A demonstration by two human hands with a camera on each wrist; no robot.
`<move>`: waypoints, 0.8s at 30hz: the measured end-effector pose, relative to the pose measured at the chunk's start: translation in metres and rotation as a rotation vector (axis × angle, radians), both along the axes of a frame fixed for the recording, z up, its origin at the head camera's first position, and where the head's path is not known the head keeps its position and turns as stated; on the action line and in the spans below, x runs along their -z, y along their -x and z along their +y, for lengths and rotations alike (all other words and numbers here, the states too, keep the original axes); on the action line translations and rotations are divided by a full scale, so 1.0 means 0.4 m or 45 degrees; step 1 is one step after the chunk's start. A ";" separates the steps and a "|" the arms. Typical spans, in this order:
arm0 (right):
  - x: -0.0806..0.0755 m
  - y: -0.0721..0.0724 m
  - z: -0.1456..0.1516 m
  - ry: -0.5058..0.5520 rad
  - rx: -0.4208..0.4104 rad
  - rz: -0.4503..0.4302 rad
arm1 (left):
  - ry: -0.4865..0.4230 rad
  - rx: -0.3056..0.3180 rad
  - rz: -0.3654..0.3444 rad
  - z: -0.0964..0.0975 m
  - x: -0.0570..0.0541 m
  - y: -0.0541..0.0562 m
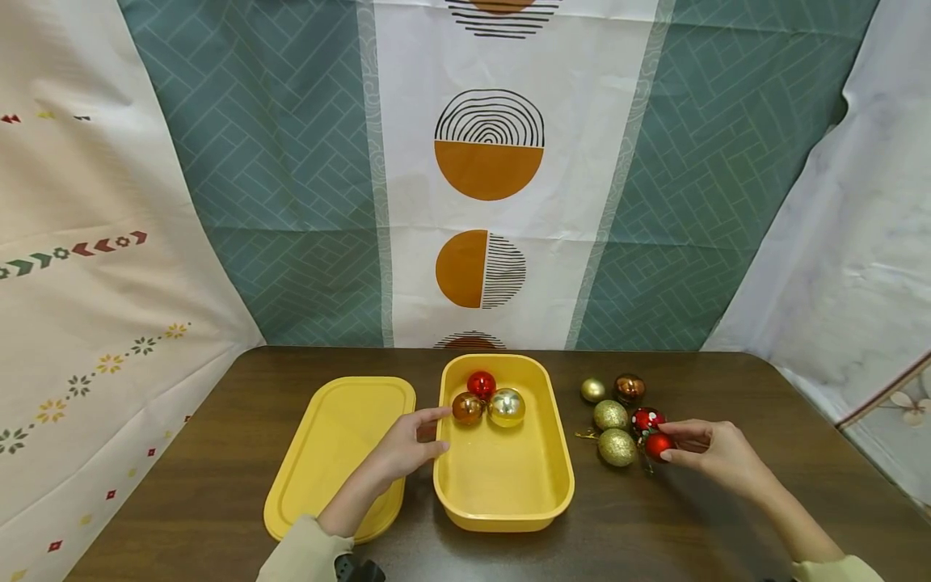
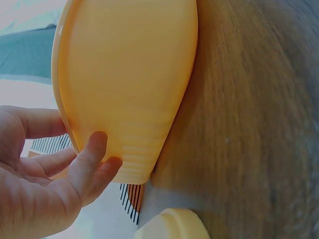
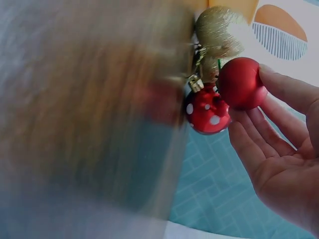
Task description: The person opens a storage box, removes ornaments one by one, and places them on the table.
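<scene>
My right hand (image 1: 716, 453) pinches a matte red Christmas bauble (image 1: 659, 445) between thumb and fingers. Right behind it is a red bauble with white dots (image 3: 205, 110). Two glittery gold baubles (image 1: 617, 447) lie to its left, with a small gold bauble (image 1: 592, 390) and a shiny brown bauble (image 1: 629, 389) farther back. With relaxed fingers, my left hand (image 1: 407, 444) touches the left rim of a yellow box (image 1: 560, 477); two fingertips rest on its outer wall in the left wrist view. Inside the box are a red bauble (image 1: 481, 384), a copper bauble (image 1: 468, 409) and a pale gold bauble (image 1: 506, 407).
A yellow lid (image 1: 342, 436) lies flat on the dark wooden table (image 1: 240, 453), left of the box and partly under my left forearm. Patterned cloth (image 1: 291, 162) hangs behind the table and along both sides.
</scene>
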State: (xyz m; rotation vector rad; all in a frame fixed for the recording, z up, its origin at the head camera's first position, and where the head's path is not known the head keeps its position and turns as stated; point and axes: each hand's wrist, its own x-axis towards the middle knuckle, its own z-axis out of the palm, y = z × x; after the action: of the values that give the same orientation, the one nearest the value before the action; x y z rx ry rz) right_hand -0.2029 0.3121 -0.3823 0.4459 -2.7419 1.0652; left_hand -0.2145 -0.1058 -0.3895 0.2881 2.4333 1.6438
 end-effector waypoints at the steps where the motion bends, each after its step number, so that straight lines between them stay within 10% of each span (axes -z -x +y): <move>1: 0.003 0.001 0.002 -0.010 0.004 0.000 | 0.000 0.000 -0.002 0.000 0.000 0.000; 24: 0.026 0.015 0.029 -0.220 -0.002 -0.089 | 0.009 -0.013 -0.014 0.002 -0.005 -0.003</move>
State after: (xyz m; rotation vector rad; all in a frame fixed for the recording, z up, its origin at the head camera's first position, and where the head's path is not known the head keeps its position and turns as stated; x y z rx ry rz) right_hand -0.2088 0.3236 -0.3929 0.4420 -2.9088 0.8635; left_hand -0.2132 -0.1049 -0.3875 0.2658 2.4361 1.6363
